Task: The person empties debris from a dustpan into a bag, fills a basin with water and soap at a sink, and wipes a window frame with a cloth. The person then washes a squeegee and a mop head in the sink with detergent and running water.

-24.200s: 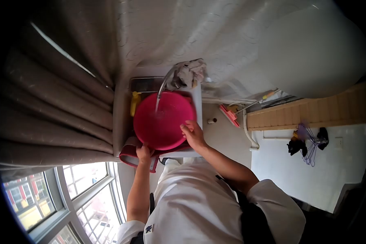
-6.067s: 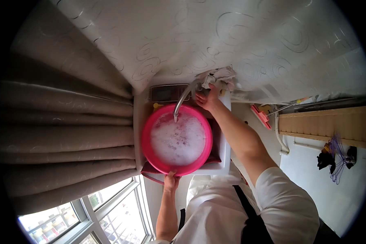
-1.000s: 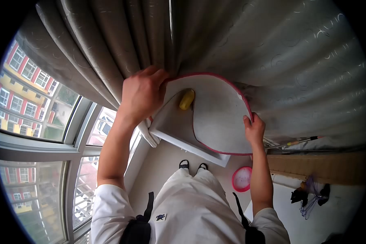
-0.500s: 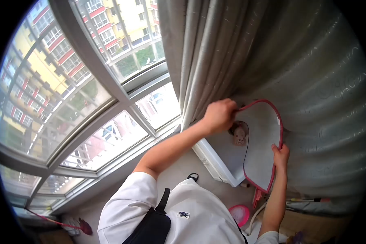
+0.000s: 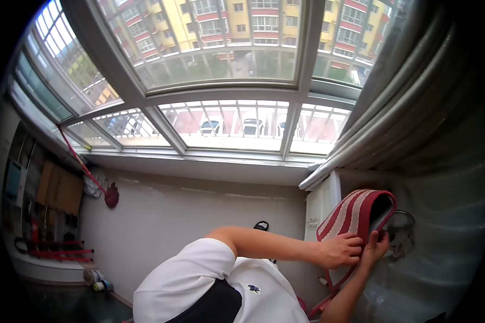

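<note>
A floor mat with red and beige stripes and a red bound edge is bent over into a curl at the right. Its striped face is outward, and a dark hollow shows inside the fold. My left hand reaches across from the left, its fingers bent on the mat's near edge. Close beside it, my right hand grips the same edge, thumb up against the mat. A red strip hangs below the hands toward my right forearm.
A white cabinet stands behind the mat, beside a grey curtain. Windows run along the far wall. At left are a red mop head, a cardboard box, red bars and tape rolls. A black slipper shows on the floor.
The mat went from spread out, grey underside showing, to folded with stripes outward. My left hand came down and right, close to my right hand. The view swung left toward the windows.
</note>
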A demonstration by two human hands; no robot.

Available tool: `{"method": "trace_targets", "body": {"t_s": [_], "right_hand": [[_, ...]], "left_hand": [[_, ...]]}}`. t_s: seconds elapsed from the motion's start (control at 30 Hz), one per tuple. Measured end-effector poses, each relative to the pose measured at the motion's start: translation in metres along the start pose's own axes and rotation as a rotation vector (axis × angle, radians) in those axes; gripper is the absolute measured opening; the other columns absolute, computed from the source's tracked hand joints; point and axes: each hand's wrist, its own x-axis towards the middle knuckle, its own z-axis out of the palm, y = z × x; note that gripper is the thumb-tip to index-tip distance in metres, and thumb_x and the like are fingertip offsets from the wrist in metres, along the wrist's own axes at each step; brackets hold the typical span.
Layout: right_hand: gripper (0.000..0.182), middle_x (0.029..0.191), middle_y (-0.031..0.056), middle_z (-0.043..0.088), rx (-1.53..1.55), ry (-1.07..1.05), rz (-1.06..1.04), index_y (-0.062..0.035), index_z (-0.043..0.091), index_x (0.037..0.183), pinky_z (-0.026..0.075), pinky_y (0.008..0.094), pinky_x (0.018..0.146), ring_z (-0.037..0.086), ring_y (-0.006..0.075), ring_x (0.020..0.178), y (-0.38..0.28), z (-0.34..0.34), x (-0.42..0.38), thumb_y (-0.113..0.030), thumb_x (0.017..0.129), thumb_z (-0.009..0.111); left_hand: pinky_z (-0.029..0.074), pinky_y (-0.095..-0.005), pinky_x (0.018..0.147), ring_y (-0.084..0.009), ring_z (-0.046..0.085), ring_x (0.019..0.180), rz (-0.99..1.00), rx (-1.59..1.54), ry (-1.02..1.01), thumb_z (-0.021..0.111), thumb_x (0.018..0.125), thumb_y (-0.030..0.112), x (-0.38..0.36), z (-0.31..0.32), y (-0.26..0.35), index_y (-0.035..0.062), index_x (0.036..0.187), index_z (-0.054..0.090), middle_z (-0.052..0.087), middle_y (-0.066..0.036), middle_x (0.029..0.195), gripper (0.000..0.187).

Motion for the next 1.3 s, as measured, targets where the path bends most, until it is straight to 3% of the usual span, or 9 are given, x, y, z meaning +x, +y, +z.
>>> {"method": "trace_targets", "body": {"t_s": [0.07,0.17,0.27,0.37,0.5,0.73,0.9,1.13,1.3], "right_hand": [[0.035,0.078,-0.0017,0.053,-0.015,-0.078,0.037,-0.0022,0.054,0.085,0.041,0.0253,0.067,0.047,0.0102,0.072,-0.035,0.03,-0.008,-0.024,0.08,0.081],[0.025,0.077,-0.0026,0.054,-0.185,-0.434,0.165,-0.0019,0.055,0.084,0.042,0.0243,0.063,0.047,0.0079,0.071,-0.062,0.061,-0.013,-0.012,0.08,0.077],[0.016,0.072,-0.0028,0.053,-0.313,-0.486,0.073,-0.0014,0.055,0.081,0.041,0.0249,0.058,0.046,0.0062,0.067,-0.061,0.114,-0.026,-0.005,0.08,0.07],[0.012,0.073,-0.0023,0.055,-0.382,-0.588,0.008,-0.0009,0.056,0.08,0.041,0.0242,0.06,0.048,0.0062,0.068,-0.048,0.169,-0.038,-0.005,0.082,0.068],[0.01,0.073,0.0009,0.063,-0.226,-0.644,-0.026,0.0019,0.062,0.083,0.046,0.0254,0.061,0.055,0.0073,0.066,-0.041,0.254,-0.068,-0.005,0.08,0.069],[0.012,0.07,0.0037,0.061,-0.36,-0.652,-0.061,0.002,0.061,0.086,0.045,0.0276,0.058,0.054,0.0092,0.064,-0.068,0.395,-0.126,-0.005,0.082,0.069],[0.012,0.07,0.009,0.061,-0.49,-0.59,-0.172,0.0018,0.06,0.089,0.046,0.0304,0.058,0.056,0.0132,0.062,-0.087,0.444,-0.16,-0.005,0.084,0.067],[0.01,0.081,0.018,0.062,-0.567,-0.575,-0.258,0.0013,0.059,0.095,0.047,0.041,0.068,0.061,0.0363,0.074,-0.113,0.479,-0.18,-0.004,0.086,0.061],[0.011,0.086,0.0199,0.061,-0.64,-0.577,-0.272,0.0019,0.058,0.095,0.047,0.0431,0.071,0.06,0.039,0.078,-0.109,0.478,-0.189,-0.004,0.086,0.061]], "left_hand": [[0.04,-0.0455,0.095,-0.0305,0.051,0.101,-0.029,-0.014,0.013,0.063,0.069,0.017,-0.018,-0.017,0.012,0.0063,0.082,0.055,0.055,-0.009,0.091,0.019],[0.041,-0.0477,0.098,-0.0308,0.052,0.101,-0.068,0.013,0.052,0.063,0.07,0.017,-0.052,-0.038,0.02,0.0055,0.081,0.055,0.055,-0.01,0.09,0.018],[0.042,-0.0454,0.098,-0.0296,0.054,0.103,-0.132,0.173,0.098,0.063,0.07,0.017,-0.094,-0.066,0.024,0.0061,0.082,0.056,0.058,-0.009,0.09,0.018],[0.042,-0.043,0.096,-0.0281,0.055,0.105,-0.369,0.196,0.017,0.065,0.073,0.02,-0.158,-0.104,0.024,0.006,0.089,0.06,0.06,-0.009,0.094,0.021],[0.047,-0.0411,0.09,-0.03,0.06,0.098,-0.88,-0.126,0.0,0.067,0.084,0.031,-0.249,-0.241,0.046,0.0045,0.118,0.062,0.065,-0.013,0.102,0.043],[0.053,-0.0378,0.081,-0.0274,0.068,0.091,-1.481,0.109,0.355,0.065,0.084,0.029,-0.497,-0.407,0.01,0.0044,0.112,0.066,0.071,-0.012,0.098,0.038],[0.053,-0.0363,0.081,-0.0263,0.069,0.091,-1.91,0.093,0.335,0.065,0.084,0.032,-0.646,-0.431,0.035,0.0036,0.111,0.067,0.072,-0.013,0.097,0.039],[0.052,-0.0348,0.082,-0.0243,0.068,0.091,-1.956,-0.047,0.374,0.065,0.083,0.03,-0.699,-0.425,0.047,0.003,0.107,0.07,0.072,-0.013,0.096,0.036],[0.052,-0.0341,0.082,-0.0235,0.068,0.091,-1.905,-0.074,0.394,0.065,0.084,0.03,-0.686,-0.434,0.025,0.0021,0.111,0.068,0.072,-0.014,0.097,0.038]]}}
